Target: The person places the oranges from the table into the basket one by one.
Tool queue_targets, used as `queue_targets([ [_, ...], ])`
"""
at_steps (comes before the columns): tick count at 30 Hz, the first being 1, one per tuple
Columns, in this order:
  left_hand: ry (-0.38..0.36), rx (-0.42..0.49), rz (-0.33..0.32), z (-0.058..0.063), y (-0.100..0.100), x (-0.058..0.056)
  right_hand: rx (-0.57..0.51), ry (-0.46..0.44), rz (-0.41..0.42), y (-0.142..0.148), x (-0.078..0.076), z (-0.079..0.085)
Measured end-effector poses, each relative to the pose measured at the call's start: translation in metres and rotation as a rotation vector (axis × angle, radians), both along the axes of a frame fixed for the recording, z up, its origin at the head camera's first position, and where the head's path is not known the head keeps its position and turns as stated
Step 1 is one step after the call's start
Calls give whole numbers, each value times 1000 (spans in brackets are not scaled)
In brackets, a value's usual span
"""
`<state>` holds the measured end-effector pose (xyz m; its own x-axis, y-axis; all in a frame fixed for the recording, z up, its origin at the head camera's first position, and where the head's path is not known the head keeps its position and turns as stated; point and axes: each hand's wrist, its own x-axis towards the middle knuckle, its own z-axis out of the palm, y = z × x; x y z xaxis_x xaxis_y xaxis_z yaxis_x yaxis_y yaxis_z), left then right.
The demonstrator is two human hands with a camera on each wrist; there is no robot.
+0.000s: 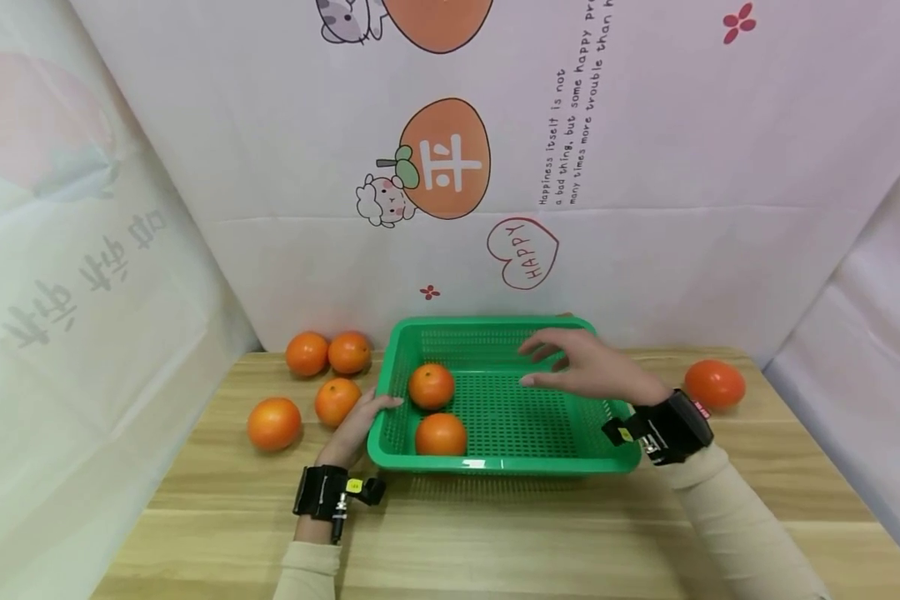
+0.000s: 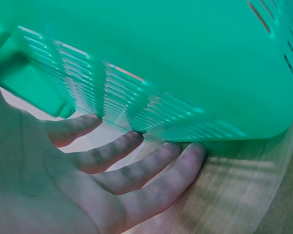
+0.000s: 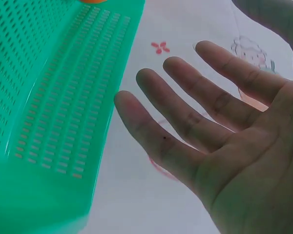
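Note:
A green plastic basket [image 1: 510,463] with slotted walls stands on the table, two oranges [image 1: 431,386] inside at its left end. My left hand [image 1: 354,429] holds the basket's left side, the thumb over the rim. In the left wrist view, the fingertips [image 2: 193,153] of that hand touch the slotted outer wall [image 2: 136,97] low down. Over the basket's right half hovers my right hand [image 1: 588,367], fingers spread and slightly bent, nothing in them. The right wrist view shows its bare palm [image 3: 254,156] beside the slotted wall [image 3: 73,97].
Left of the basket lie several oranges [image 1: 273,423] on the wooden table [image 1: 217,517]. One redder round fruit [image 1: 715,384] sits at the far right, beyond my right wrist. A printed white cloth [image 1: 645,267] hangs behind the table, with more cloth at both sides.

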<state>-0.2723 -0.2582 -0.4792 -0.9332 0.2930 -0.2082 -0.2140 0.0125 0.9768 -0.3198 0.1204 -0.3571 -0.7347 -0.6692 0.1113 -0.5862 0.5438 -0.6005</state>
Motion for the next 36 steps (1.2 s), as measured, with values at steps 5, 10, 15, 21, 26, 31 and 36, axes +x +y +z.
queue_targets([
  [5, 24, 12, -21, -1, -1, 0, -28, 17, -54, 19, -2, -2],
  [10, 32, 15, -32, 0, -1, 0, -19, 31, -107, 38, -3, -2],
  [15, 25, 12, -33, 1, -1, 1, -2, 24, -162, 53, -4, -2],
  [21, 30, 30, -38, 0, -1, 1, 2, 0, -206, 67, -4, -7],
  [26, 20, 18, -32, 1, -1, 1, -15, -20, -256, 84, -1, -16],
  [31, 12, 12, -22, 0, -1, 2, -59, -22, -310, 103, 2, -26],
  [36, 13, 11, -22, 0, -1, 1, -95, 10, -375, 120, 5, -30],
])
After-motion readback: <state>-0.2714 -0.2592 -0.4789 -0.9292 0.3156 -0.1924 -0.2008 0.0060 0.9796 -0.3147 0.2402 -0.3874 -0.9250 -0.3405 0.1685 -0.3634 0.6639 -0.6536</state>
